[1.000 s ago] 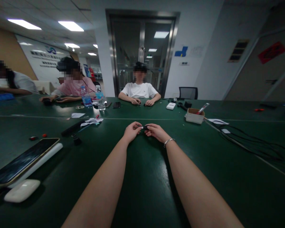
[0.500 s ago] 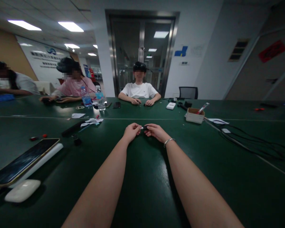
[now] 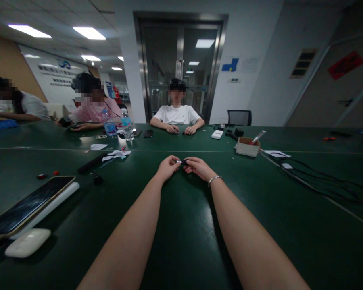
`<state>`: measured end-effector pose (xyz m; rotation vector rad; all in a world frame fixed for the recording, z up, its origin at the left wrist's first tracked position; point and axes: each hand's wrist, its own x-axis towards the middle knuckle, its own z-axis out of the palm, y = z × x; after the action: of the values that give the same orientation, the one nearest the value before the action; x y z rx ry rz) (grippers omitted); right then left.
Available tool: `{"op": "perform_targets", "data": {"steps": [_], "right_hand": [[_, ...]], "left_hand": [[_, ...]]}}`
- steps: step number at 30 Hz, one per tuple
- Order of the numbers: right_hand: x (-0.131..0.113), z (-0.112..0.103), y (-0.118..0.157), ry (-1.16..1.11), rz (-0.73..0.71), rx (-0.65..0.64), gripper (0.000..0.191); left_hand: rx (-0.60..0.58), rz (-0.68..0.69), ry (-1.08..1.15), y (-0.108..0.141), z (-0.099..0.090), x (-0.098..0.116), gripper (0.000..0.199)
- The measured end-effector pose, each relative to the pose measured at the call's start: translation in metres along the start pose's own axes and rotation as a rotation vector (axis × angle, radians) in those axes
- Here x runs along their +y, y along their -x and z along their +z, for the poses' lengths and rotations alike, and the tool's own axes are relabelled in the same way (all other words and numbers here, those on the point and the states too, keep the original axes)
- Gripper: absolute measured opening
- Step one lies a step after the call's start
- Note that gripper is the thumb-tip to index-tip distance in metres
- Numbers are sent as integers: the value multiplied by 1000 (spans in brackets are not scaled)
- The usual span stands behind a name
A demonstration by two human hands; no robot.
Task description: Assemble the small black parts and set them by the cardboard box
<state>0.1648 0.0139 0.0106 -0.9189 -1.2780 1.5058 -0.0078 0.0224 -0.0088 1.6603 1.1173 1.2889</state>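
Both hands meet at the middle of the green table (image 3: 187, 225), fingers closed and only a small gap between them. My right hand (image 3: 199, 167) pinches a small black object with a silver end (image 3: 184, 162); its kind is too small to tell, though it resembles a USB stick. Pressed together at the silver end are the thumb and forefinger of my left hand (image 3: 167, 166). The fingers partly cover the object. A silver bangle (image 3: 214, 181) circles my right wrist.
To the left lie a phone (image 3: 30, 205), a white rounded case (image 3: 28, 243) and a small black bottle-like item (image 3: 96, 177). Papers (image 3: 116, 154) and water bottles (image 3: 127, 127) stand beyond. Rightward are a small box (image 3: 247, 147) and cables (image 3: 320, 177). Several people sit around.
My hands stay nearly in place, still pinching the small object, whose silver end shows slightly further left. The person in pink has raised a dark item a little. The view has shifted slightly.
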Motion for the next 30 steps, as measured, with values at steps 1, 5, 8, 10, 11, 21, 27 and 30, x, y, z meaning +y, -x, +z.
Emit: {"op": "perform_targets", "data": {"steps": [1,5,8,10,11,21,27,30], "right_hand": [[0,0,0,2,1,-1,8],[1,0,0,16,4,-1,10],[1,0,-1,23,2,-10,11],[2,0,-1,30,4,-14,12],[1,0,-1,32,4,-13,12],[1,-1,-1,31,2,-20,11],[2,-1,-3,50,17,0,14],[2,-1,-3,50,14,-6,13]], "left_hand": [[2,-2,8,0,0,0,23],[12,-4,26,-2,1,-4,23],[-18,-5,14,-3,0,-5,25],[-36,-7,8,-3,0,-4,25],[-37,-8,7,-2,0,-3,25],[-40,-51,24,1,2,2,25],[-20,-44,-15,-3,0,-5,25],[5,-17,-48,-3,-1,-6,25]]}}
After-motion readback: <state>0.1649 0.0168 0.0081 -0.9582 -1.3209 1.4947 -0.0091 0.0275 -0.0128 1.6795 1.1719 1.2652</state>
